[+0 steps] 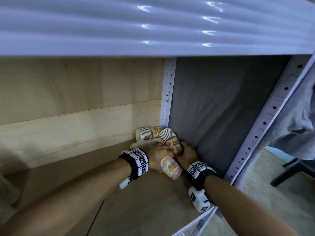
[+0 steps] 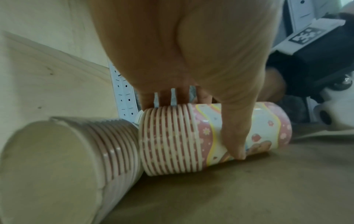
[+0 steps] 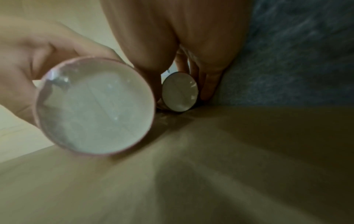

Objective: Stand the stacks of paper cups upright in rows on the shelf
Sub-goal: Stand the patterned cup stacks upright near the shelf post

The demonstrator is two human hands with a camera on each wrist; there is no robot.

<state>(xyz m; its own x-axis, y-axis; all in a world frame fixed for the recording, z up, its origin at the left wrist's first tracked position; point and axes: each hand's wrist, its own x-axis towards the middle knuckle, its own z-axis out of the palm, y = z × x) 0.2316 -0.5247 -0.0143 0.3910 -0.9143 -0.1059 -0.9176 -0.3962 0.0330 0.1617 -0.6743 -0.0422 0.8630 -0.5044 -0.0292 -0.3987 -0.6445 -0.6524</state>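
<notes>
Several stacks of paper cups lie on their sides in the back right corner of the shelf floor. My left hand grips a pink rainbow-print stack from above; its thumb crosses the printed side, with the fingers behind. My right hand curls round the base end of a brown-print stack, whose rims point to the back. That stack's base shows between my right fingers. The pink stack's base faces the right wrist camera.
Another brown stack lies against the wooden back panel. A further pink stack lies left of the held one. The grey side wall is close on the right. A white shelf hangs overhead.
</notes>
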